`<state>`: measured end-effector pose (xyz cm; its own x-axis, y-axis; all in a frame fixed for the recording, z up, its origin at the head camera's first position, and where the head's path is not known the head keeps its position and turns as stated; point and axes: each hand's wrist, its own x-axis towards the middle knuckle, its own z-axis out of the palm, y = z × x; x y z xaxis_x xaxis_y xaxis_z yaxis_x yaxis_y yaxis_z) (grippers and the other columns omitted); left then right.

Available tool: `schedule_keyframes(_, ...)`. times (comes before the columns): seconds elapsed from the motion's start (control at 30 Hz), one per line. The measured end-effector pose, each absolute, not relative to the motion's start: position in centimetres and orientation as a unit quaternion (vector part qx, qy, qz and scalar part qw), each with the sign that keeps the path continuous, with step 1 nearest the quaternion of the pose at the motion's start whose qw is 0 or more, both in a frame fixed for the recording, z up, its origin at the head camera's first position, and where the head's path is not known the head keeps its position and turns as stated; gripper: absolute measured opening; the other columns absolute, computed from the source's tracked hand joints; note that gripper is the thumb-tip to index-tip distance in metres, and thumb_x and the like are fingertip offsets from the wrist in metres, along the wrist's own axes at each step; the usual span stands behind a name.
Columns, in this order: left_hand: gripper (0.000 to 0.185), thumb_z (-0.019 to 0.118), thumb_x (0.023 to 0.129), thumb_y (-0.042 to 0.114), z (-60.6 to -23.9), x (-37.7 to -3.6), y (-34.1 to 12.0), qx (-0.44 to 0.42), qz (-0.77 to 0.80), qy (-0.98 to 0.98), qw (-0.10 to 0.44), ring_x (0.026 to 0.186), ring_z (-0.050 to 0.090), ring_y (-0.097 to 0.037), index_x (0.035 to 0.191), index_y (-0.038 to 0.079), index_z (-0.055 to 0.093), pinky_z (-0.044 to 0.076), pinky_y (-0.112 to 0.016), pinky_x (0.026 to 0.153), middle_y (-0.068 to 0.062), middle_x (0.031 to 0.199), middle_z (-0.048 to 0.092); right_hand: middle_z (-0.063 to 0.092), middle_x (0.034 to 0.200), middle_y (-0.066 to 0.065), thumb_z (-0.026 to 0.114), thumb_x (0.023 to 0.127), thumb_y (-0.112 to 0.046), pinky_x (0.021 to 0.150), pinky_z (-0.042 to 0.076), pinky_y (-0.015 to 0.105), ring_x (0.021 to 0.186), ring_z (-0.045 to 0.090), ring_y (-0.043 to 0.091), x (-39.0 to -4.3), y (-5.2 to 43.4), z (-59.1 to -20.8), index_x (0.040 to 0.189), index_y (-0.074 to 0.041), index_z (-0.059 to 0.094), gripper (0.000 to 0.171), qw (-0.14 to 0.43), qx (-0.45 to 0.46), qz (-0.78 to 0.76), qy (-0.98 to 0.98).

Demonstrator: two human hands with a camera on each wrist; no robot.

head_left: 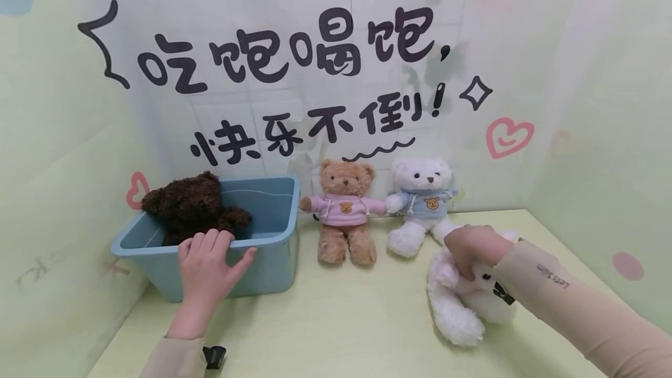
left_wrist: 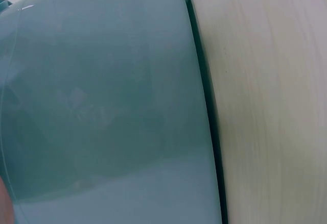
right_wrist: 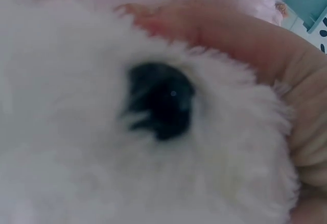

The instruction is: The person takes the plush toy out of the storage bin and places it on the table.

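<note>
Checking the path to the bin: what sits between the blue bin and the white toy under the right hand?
In the head view, only bare tabletop lies between the blue bin and the white toy; both bears sit further back.

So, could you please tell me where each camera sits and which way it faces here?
Head: worn on the head, looking forward and down at the table; shows the left hand on the blue bin and the right hand gripping a white plush toy.
Left wrist: against the bin's wall; barely any hand shows.
Right wrist: pressed to the white fur; fingers show.
Shared: head and left wrist both show the bin.
</note>
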<state>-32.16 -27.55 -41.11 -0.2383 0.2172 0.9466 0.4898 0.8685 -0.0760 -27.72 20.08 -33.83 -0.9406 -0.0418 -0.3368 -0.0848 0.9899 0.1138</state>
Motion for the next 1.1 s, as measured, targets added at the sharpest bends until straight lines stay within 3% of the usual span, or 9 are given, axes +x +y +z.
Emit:
schedule_keyframes(0.33, 0.062, 0.046, 0.088, 0.064, -41.3, -31.8, -27.6, -0.222, -0.114, -0.792, 0.558, 0.066, 0.044, -0.035, 0.08, 0.004, 0.053, 0.032, -0.053, 0.073, -0.013, 0.071, 0.05, 0.054, 0.074, 0.007, 0.08, 0.055, -0.003, 0.065, 0.042, 0.052, 0.072, 0.046, 0.026, -27.9, 19.9, -34.0, 0.071, -0.012, 0.056, 0.03, 0.157, -0.057, 0.105, 0.98)
schedule_keyframes(0.57, 0.06, 0.047, 0.087, 0.064, -41.1, -32.0, -27.5, -0.225, -0.119, -0.777, 0.575, 0.066, 0.044, -0.034, 0.08, 0.004, 0.052, 0.032, -0.052, 0.072, -0.012, 0.071, 0.049, 0.046, 0.07, 0.004, 0.07, 0.055, 0.0, 0.058, 0.038, 0.036, 0.064, 0.04, 0.021, -28.1, 20.1, -32.6, 0.073, -0.012, 0.052, 0.028, 0.158, -0.089, 0.056, 0.982)
schedule_keyframes(0.8, 0.062, 0.046, 0.088, 0.065, -41.3, -31.8, -27.7, -0.221, -0.109, -0.796, 0.553, 0.066, 0.045, -0.034, 0.08, 0.004, 0.053, 0.033, -0.052, 0.072, -0.012, 0.072, 0.05, 0.055, 0.086, 0.005, 0.076, 0.061, -0.005, 0.075, 0.044, 0.039, 0.081, 0.049, 0.022, -29.6, 19.4, -30.4, 0.088, -0.007, 0.057, 0.033, 0.206, -0.099, 0.009, 0.974)
schedule_keyframes(1.1, 0.059, 0.048, 0.087, 0.063, -41.0, -32.1, -27.7, -0.23, -0.127, -0.772, 0.579, 0.065, 0.043, -0.033, 0.079, 0.004, 0.052, 0.032, -0.051, 0.071, -0.011, 0.071, 0.048, 0.05, 0.07, 0.0, 0.073, 0.059, -0.003, 0.064, 0.041, 0.03, 0.067, 0.045, 0.015, -29.8, 19.9, -31.3, 0.072, -0.011, 0.052, 0.027, 0.137, -0.143, -0.039, 0.979)
